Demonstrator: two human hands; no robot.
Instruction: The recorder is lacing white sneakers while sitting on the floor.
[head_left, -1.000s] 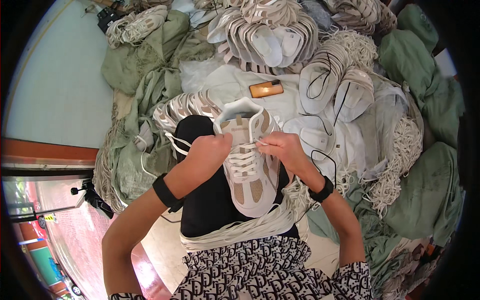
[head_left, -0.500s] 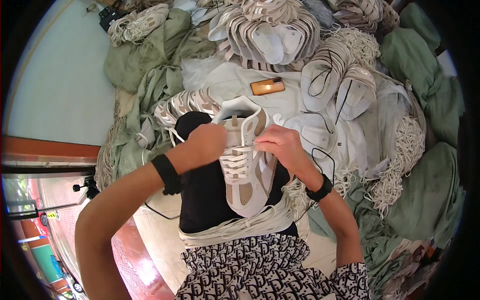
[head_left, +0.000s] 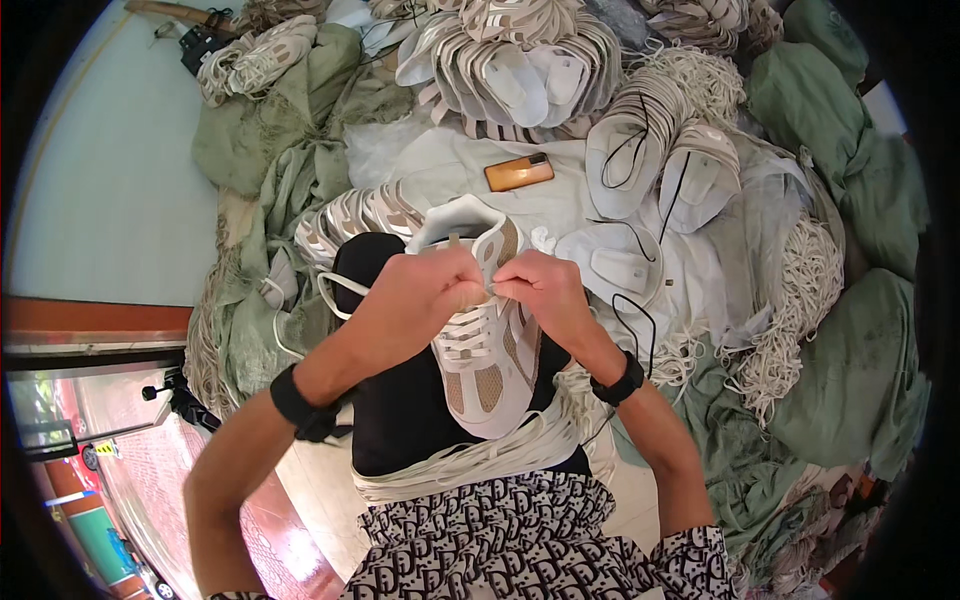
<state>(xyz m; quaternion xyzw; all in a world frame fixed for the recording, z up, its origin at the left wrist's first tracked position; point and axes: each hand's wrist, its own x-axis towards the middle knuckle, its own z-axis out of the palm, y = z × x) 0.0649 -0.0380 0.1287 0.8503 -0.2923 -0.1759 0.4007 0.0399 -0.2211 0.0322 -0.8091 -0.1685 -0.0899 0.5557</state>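
Note:
A white and beige sneaker rests on my black-clothed lap, its toe pointing toward me. White shoelace crosses its front in several rows. My left hand is closed in a pinch over the upper eyelets, and a loop of the lace trails out on its left side. Almost touching it, my right hand pinches the lace at the right-hand eyelet row. The fingertips of both hands meet over the tongue, so the exact eyelet between them is hidden.
A bundle of loose laces lies across my lap. Beyond the sneaker are an orange phone, stacked shoe uppers, more uppers with black cords, and a heap of laces. Green cloth lies at the right.
My left hand has come right and slightly down, from the shoe's left side to my right hand's fingertips. The lace loop at the left now stands wider. The whole view has shifted slightly.

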